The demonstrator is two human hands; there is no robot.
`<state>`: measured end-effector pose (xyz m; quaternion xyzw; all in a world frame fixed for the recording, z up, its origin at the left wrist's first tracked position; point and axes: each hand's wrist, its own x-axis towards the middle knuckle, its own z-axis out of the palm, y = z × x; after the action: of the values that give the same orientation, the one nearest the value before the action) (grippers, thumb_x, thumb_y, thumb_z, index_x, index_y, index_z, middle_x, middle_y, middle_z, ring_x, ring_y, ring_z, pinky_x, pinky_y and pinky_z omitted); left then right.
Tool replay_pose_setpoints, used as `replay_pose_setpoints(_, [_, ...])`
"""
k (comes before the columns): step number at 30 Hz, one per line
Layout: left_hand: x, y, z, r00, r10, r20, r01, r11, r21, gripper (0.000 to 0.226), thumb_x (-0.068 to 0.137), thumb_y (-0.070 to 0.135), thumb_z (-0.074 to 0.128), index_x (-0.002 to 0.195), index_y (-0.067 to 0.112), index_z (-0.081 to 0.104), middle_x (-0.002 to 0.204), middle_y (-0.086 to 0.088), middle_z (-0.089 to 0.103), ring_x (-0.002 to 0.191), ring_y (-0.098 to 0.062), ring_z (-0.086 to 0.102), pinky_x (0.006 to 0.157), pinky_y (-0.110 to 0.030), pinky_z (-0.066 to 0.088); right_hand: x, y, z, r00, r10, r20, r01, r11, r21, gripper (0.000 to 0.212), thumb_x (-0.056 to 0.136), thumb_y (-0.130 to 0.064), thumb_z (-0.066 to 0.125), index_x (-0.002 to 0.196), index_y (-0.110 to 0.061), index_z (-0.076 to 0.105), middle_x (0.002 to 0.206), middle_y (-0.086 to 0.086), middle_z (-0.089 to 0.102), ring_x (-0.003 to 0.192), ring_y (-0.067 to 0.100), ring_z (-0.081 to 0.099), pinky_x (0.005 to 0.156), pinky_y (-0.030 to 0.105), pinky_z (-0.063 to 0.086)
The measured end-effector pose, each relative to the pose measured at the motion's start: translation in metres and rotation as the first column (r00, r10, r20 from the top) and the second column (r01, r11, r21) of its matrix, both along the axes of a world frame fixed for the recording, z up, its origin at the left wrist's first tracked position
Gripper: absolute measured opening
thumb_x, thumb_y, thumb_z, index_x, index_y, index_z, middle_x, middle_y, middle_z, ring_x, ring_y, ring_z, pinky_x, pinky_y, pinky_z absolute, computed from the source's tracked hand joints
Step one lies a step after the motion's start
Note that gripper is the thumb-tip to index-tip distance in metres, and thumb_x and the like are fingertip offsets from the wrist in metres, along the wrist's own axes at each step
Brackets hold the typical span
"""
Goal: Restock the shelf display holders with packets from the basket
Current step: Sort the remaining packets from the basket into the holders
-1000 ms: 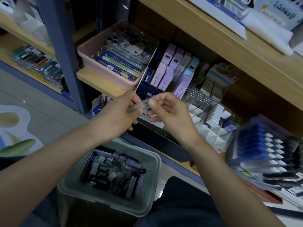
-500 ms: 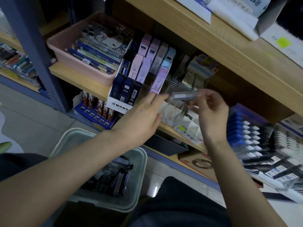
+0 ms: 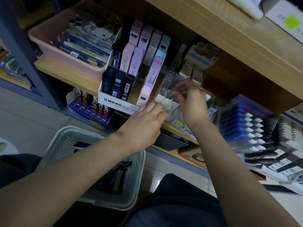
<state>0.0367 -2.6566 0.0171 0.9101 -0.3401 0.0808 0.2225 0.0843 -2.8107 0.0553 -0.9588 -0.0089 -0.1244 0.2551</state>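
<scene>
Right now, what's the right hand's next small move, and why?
Probably ease the clear packet down into the white divided holder. The right hand pinches it just above the open slots, and the left hand touches the holder's front with straight fingers, apparently steadying it.

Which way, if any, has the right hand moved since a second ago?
Yes: right hand went rightward, from before the MONO display to the white holder.

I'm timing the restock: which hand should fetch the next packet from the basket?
Left. The left hand is open and free, its forearm over the basket; the right hand pinches a packet at the holder.
</scene>
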Motion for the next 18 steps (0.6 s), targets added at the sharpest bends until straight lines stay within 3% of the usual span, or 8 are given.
replay_pose_setpoints(4, [0.0, 0.0, -0.002, 1.0, 0.003, 0.0, -0.003, 1.0, 0.011, 0.053, 0.067, 0.005, 0.072, 0.119, 0.003, 0.059, 0.11, -0.012, 0.059, 0.105, -0.028, 0.056, 0.089, -0.038, 0.048, 0.008, 0.002, -0.005, 0.999, -0.031, 0.022, 0.033, 0.995, -0.096, 0.014, 0.089, -0.013, 0.06, 0.102, -0.01, 0.064, 0.108, 0.007, 0.056, 0.087, 0.021, 0.059, 0.079, 0.04, 0.051])
replay_pose_setpoints(7, [-0.001, 0.001, -0.002, 1.0, -0.008, -0.011, 0.009, 1.0, 0.025, 0.054, 0.072, 0.005, 0.069, 0.123, 0.003, 0.055, 0.119, -0.013, 0.057, 0.114, -0.029, 0.053, 0.095, -0.038, 0.044, 0.011, 0.001, -0.005, 0.996, -0.062, 0.057, 0.067, 0.992, -0.103, 0.017, 0.087, -0.014, 0.062, 0.103, -0.01, 0.061, 0.107, 0.008, 0.055, 0.086, 0.024, 0.057, 0.077, 0.043, 0.05])
replay_pose_setpoints(10, [-0.001, 0.006, -0.002, 0.997, -0.03, -0.065, 0.033, 0.999, 0.037, 0.055, 0.087, 0.007, 0.055, 0.139, 0.007, 0.039, 0.143, -0.01, 0.039, 0.135, -0.023, 0.031, 0.112, -0.031, 0.021, 0.008, 0.002, -0.003, 0.995, -0.061, 0.078, 0.077, 0.972, -0.221, 0.017, 0.088, -0.018, 0.06, 0.105, -0.012, 0.061, 0.108, 0.006, 0.057, 0.095, 0.024, 0.057, 0.073, 0.038, 0.049])
replay_pose_setpoints(12, [-0.003, 0.012, -0.002, 0.997, -0.057, -0.058, 0.059, 0.997, 0.039, 0.056, 0.088, 0.006, 0.053, 0.141, 0.009, 0.038, 0.146, -0.009, 0.036, 0.138, -0.022, 0.027, 0.113, -0.029, 0.013, 0.002, 0.004, -0.002, 0.988, -0.033, 0.149, 0.076, 0.952, -0.298, 0.018, 0.089, -0.017, 0.058, 0.106, -0.012, 0.062, 0.109, 0.007, 0.058, 0.102, 0.024, 0.055, 0.072, 0.035, 0.046])
replay_pose_setpoints(15, [-0.011, 0.029, -0.004, 0.997, -0.081, 0.014, 0.08, 0.996, 0.047, 0.049, 0.078, 0.005, 0.06, 0.126, 0.01, 0.053, 0.124, -0.008, 0.054, 0.118, -0.022, 0.048, 0.106, -0.031, 0.032, -0.016, 0.013, 0.004, 0.965, -0.014, 0.261, 0.087, 0.959, -0.271, 0.016, 0.091, -0.017, 0.055, 0.105, -0.009, 0.059, 0.104, 0.008, 0.057, 0.097, 0.023, 0.056, 0.066, 0.029, 0.041])
replay_pose_setpoints(18, [-0.025, 0.057, -0.013, 0.999, -0.035, -0.014, 0.035, 0.999, 0.039, 0.033, 0.083, 0.015, 0.045, 0.113, 0.01, 0.059, 0.104, -0.004, 0.056, 0.097, -0.017, 0.049, 0.086, -0.028, 0.034, -0.045, 0.023, 0.001, 0.949, 0.067, 0.309, 0.005, 0.974, -0.226, 0.011, 0.092, -0.017, 0.055, 0.097, -0.008, 0.052, 0.09, 0.007, 0.055, 0.08, 0.019, 0.056, 0.059, 0.027, 0.036])
